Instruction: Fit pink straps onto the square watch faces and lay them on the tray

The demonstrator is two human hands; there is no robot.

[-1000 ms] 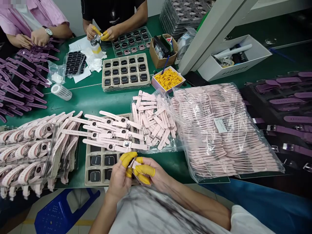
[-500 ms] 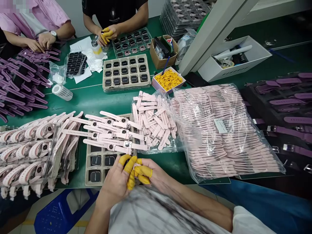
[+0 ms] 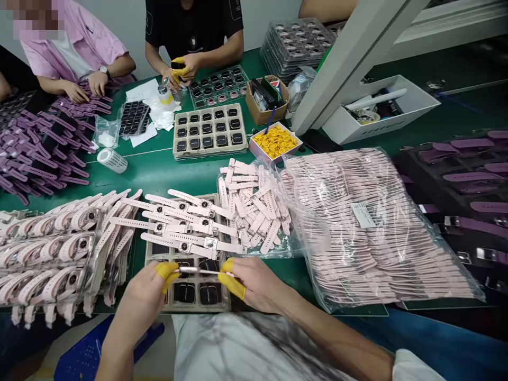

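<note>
My left hand (image 3: 146, 288) and my right hand (image 3: 254, 280), both with yellow finger cots, pinch opposite ends of a pale pink smartwatch (image 3: 189, 270). It is seen edge-on, stretched level between them with its strap out to both sides. Beneath it is a beige tray (image 3: 194, 307) with black square pieces in its pockets. Several pink-strapped watches (image 3: 206, 223) lie across the tray's far part. A pile of loose pink straps (image 3: 257, 206) rests on clear plastic beyond my right hand. Farther right lies a large clear bag (image 3: 357, 238) packed with pink straps.
Stacked clear trays of pink watches (image 3: 47, 248) stand at left. Behind are a second beige tray (image 3: 186, 153), yellow finger cots (image 3: 275, 142) in a small box and a slanted post (image 3: 345, 58). Two people work across the green table (image 3: 151, 172). A blue stool (image 3: 83, 349) is below.
My hands were close together around something small and mostly hidden. They have moved apart sideways, and the watch now shows stretched between them. The view has shifted slightly.
</note>
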